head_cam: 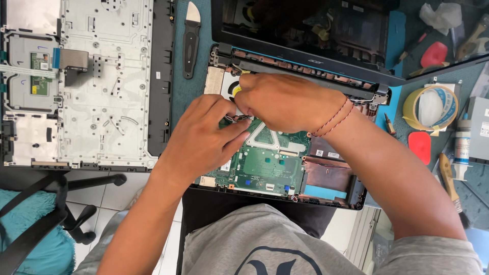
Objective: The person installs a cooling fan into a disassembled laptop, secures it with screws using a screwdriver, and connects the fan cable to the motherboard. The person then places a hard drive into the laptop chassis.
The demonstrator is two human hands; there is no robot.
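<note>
An opened laptop base (333,196) lies in front of me with its green circuit board (267,165) bare and its screen (305,25) tilted up behind. My left hand (201,140) rests on the board's left side, fingers bent toward thin wires (235,118) near the fan. My right hand (285,102), with a red string bracelet on the wrist, is closed over the fan corner by the hinge, its fingertips pinched together on something small that I cannot make out.
The removed keyboard cover (102,81) lies upside down at left. A black pry tool (191,38) sits beside it. At right are a tape roll (430,107), red picks (420,146), a brush (451,186) and a small tube (462,147). A chair base (81,203) stands below left.
</note>
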